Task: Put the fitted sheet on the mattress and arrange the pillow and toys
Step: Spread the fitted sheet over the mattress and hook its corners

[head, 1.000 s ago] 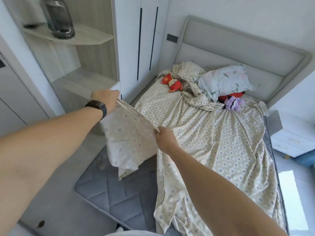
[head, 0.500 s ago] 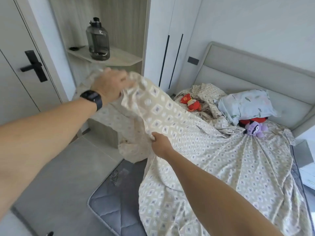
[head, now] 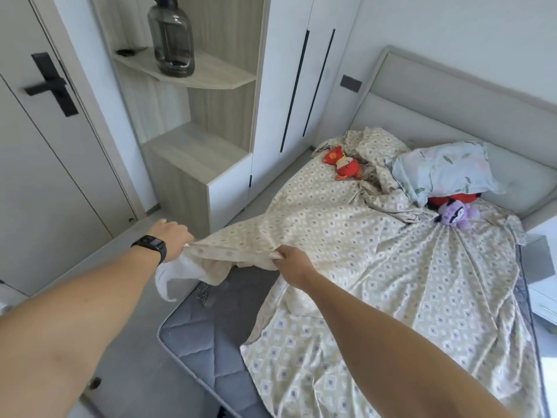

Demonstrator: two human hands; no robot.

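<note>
Bedroom, daylight; grey floor (head: 126,342) along the near left, bed filling the right. Nearest corner of the grey quilted mattress (head: 211,327) bare, lying below and between the two sets of fingers.

Left hand (head: 173,236), black watch (head: 150,245) on the wrist, out over the floor off the bed's side. Fingers curled shut on the hem of the fitted sheet (head: 376,267); a white, unprinted flap of the sheet hangs down under them. Right hand (head: 294,265) to the right of the left, over the mattress; fingers closed, pinching the same hem from above. Hem runs taut and nearly level between the two grips, raised clear of the mattress corner.

From the fingers the sheet, beige with a small diamond print, spreads away rightward and toward the headboard, wrinkled, loose over most of the bed; a strip of mattress edge shows along the far right side.

Beyond the fingers, at the head end: bunched sheet, a red plush toy (head: 343,164) lying on it; to its right a pale floral pillow (head: 443,170) propped against the grey headboard (head: 452,95). A second red toy (head: 452,200) pokes out under the pillow, a purple plush toy (head: 455,214) just in front of it.

Far left of the fingers: white door (head: 45,176) with black handle, open shelf (head: 193,73) carrying a dark water jug (head: 171,37), white wardrobe (head: 301,86).
</note>
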